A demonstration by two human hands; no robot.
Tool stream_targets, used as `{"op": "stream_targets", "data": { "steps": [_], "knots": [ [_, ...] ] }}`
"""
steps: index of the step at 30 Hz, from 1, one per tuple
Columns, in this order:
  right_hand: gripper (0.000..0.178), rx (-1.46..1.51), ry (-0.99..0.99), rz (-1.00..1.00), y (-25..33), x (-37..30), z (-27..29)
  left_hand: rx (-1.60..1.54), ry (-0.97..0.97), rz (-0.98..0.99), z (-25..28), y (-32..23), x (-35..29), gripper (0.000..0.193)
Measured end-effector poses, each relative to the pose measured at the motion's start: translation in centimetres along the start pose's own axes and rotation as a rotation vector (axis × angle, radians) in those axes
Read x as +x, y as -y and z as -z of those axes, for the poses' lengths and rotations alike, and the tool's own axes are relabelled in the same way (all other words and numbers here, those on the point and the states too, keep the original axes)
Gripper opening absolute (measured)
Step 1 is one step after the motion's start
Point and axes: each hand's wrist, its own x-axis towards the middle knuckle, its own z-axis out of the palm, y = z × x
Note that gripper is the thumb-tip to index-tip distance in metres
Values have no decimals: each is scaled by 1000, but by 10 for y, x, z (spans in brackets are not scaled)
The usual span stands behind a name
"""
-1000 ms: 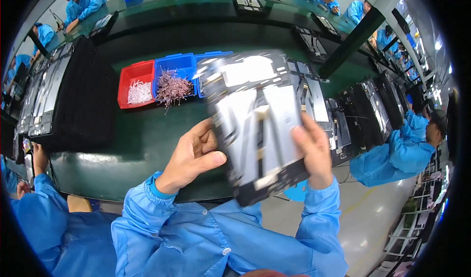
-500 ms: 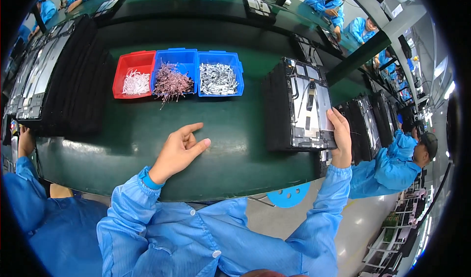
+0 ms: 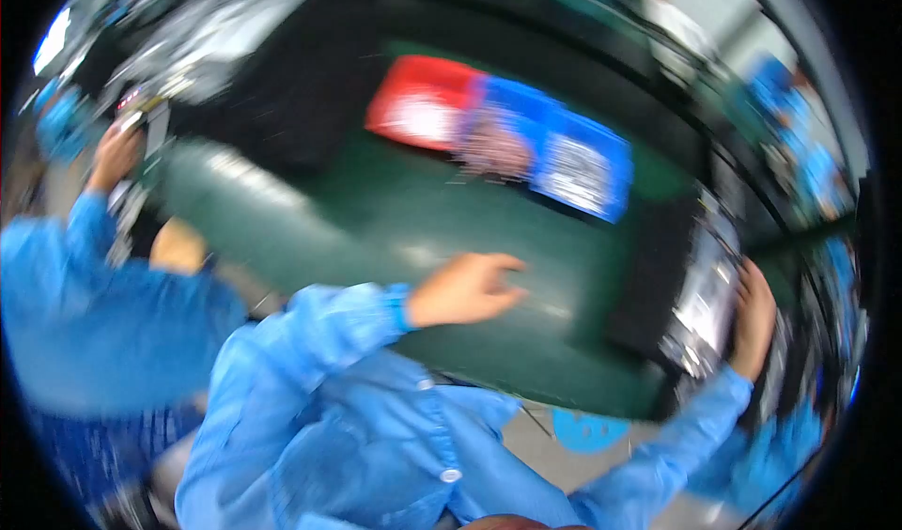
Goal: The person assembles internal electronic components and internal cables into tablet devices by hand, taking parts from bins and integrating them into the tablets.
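Silver-faced panel (image 3: 703, 295) tops a black stack (image 3: 648, 276) at the right side of the green tabletop (image 3: 376, 210), and the right grip (image 3: 754, 321) is at its outer, right-hand edge, fingertips against or just beside it. Blur hides whether that grip is clamped on the panel or merely touching it; I cannot tell. Well to its left, the left grip (image 3: 465, 290) has thumb and forefinger spread apart, holding nothing visible, over the near part of the tabletop. Between this grip and the black stack lies green surface. Beyond stand a red bin (image 3: 381, 121) of white bits, a middle blue bin (image 3: 526, 102) of thin pinkish pieces and a right-hand blue bin (image 3: 615, 187) of silvery-white ones. Farther left, a large dark stack (image 3: 291, 88) rises near a co-worker's hand (image 3: 115, 159).
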Motion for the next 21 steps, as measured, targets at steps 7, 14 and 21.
{"op": "stream_targets", "data": {
  "steps": [7,14,21],
  "knots": [
    [54,234,403,375,-98,142,-28,108,-86,-504,-58,8,12,27],
    [51,444,424,283,-112,197,-57,95,55,-508,-75,-1,23,25],
    [49,598,318,154,-135,226,-36,82,51,-497,-75,-4,28,22]
  ]
}}
